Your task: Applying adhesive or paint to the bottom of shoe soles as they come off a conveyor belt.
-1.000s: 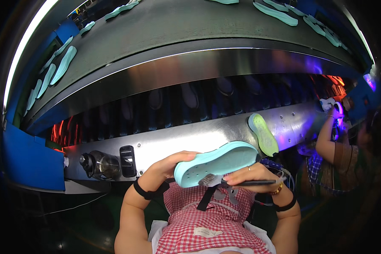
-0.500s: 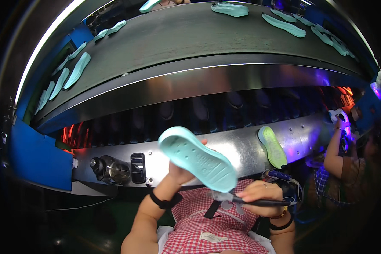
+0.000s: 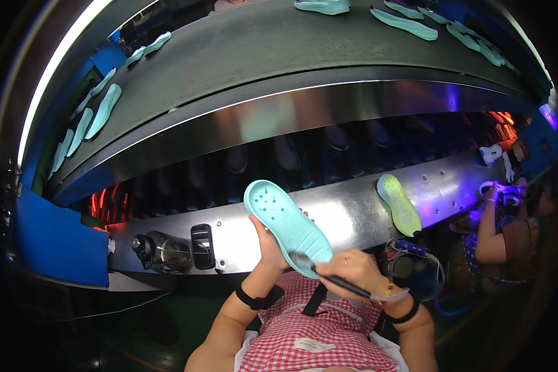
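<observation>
We see a broad dark-green conveyor belt curving across the top and, below it, a long, shiny steel table. We wear a red-and-white checked cloth apron. Tilted above the table's near edge is a pale turquoise, foot-shaped sole, its recessed face toward us and small holes clustered near its upper-left end; more turquoise soles lie on the belt, toward its ends and far side. On the table to the right rests a yellow-green sole, well apart from ours; to the left is a dark see-through bottle with a black lid. Our left hand supports the turquoise sole from behind, thumb by its left edge, fingertips showing past its right edge. Our right hand closes narrowly around a black-handled flat brush, its bristles against the sole's lower end. Just beside the bottle sits a black rectangular holder. A thin ring circles one right finger.
</observation>
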`<state>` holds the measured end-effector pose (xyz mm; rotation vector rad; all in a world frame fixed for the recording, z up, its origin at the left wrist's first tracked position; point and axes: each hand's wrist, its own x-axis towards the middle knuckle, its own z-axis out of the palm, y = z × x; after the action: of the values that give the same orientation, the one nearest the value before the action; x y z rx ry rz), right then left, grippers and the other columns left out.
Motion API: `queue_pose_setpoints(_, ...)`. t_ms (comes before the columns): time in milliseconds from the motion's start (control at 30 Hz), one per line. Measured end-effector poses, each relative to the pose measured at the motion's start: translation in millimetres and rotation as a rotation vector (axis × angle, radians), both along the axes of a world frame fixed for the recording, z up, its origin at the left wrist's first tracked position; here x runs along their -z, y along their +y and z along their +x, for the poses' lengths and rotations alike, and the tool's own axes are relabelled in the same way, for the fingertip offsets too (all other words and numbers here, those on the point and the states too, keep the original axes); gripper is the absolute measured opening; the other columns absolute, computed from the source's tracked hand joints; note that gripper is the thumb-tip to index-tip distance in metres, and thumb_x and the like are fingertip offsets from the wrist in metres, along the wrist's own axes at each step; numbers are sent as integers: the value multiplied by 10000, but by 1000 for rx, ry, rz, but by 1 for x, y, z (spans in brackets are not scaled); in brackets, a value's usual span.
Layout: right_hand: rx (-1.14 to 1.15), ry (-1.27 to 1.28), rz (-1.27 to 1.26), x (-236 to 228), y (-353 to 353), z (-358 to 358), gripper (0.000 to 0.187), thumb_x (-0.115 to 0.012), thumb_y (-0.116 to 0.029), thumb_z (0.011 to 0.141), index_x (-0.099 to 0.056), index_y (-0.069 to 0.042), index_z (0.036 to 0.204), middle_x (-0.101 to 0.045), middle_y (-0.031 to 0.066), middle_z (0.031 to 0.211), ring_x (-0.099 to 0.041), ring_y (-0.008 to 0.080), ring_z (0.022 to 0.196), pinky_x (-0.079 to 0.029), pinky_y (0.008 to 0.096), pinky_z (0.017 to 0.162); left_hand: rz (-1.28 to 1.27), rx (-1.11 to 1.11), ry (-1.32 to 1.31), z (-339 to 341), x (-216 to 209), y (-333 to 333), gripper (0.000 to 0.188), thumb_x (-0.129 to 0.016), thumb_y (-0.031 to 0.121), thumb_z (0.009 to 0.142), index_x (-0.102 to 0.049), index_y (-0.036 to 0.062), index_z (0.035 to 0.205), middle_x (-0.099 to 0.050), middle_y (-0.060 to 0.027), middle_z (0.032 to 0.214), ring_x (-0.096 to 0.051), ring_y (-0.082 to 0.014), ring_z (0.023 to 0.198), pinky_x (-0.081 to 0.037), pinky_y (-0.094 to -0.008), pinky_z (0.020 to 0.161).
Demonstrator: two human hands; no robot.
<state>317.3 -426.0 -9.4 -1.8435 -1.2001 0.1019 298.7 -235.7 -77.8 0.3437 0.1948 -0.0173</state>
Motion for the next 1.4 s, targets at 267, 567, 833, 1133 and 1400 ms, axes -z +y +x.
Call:
queue_pose_setpoints(267, 72, 259, 135, -22, 1, 7, 204, -669, -32, 669, -651, -30, 872, -638, 112, 781, -612, 228, 694, -485, 296, 623, -2, 27, -56, -3, -12, -14, 923, -184, 776, 719, -441, -5, 1139, -548, -130, 966, -528, -282, 941, -356, -468, 937)
queue_pose_setpoints(567, 158, 387, 66, -19, -9, 5, 231, -684, -25, 672, -656, -41, 901, -649, 89, 884, -602, 181, 778, -480, 279, 706, -1, -156, -93, 4, -31, -6, 863, -236, 730, 754, -423, 3, 1180, -535, -119, 1034, -515, -278, 975, -350, -430, 952)
queue_pose_setpoints(833, -21, 945, 377, 4, -19, 8, 206, -597, 46, 734, -618, 28, 938, -578, 171, 1048, -539, 226, 1010, -423, 299, 872, 53, -85, -281, 7, -47, 4, 835, -329, 708, 755, -415, 6, 1198, -515, -166, 1108, -483, -336, 1047, -420, -448, 877)
queue_pose_setpoints(1133, 50, 763, 386, 3, 1, -14, 183, -602, 6, 761, -617, 16, 943, -619, 105, 946, -581, 120, 820, -459, 233, 729, 29, -28, -76, -14, -48, -24, 609, -202, 436, 890, -254, 12, 1324, -394, -211, 1274, -443, -370, 1121, -329, -477, 970)
queue_pose_setpoints(1400, -73, 479, 182, -17, 3, -1, 204, -643, 18, 702, -641, 8, 906, -639, 132, 890, -617, 193, 821, -489, 263, 740, -81, 5, -214, -4, -38, -15, 684, -316, 513, 840, -280, 31, 1323, -387, -220, 1278, -440, -400, 1116, -326, -526, 958)
